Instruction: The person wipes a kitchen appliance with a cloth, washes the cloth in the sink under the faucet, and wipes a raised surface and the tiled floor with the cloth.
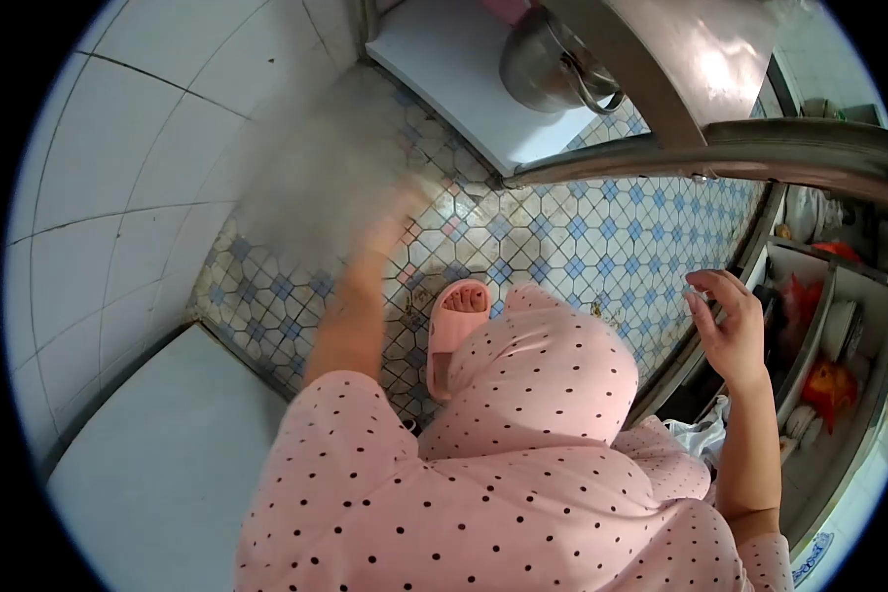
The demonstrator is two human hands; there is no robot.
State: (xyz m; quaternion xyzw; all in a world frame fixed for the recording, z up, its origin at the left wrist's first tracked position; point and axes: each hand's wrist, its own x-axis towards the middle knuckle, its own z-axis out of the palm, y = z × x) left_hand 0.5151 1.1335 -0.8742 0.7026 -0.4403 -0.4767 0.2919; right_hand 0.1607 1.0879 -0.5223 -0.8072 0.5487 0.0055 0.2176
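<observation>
My left hand is smeared by motion above the tiled floor. It appears closed on a soft-edged grey thing, perhaps a cloth, which is too blurred to name and spreads out towards the white wall. Off to the right, my right hand is raised beside the open shelves or drawers. Its fingers are loosely bent, the thumb stands apart, and nothing is in it.
A steel pot with a handle stands on a white board at the top, near a metal frame. Bottom left is a pale flat surface. Bowls and red bags fill the right shelves. A pink slipper shows on my foot.
</observation>
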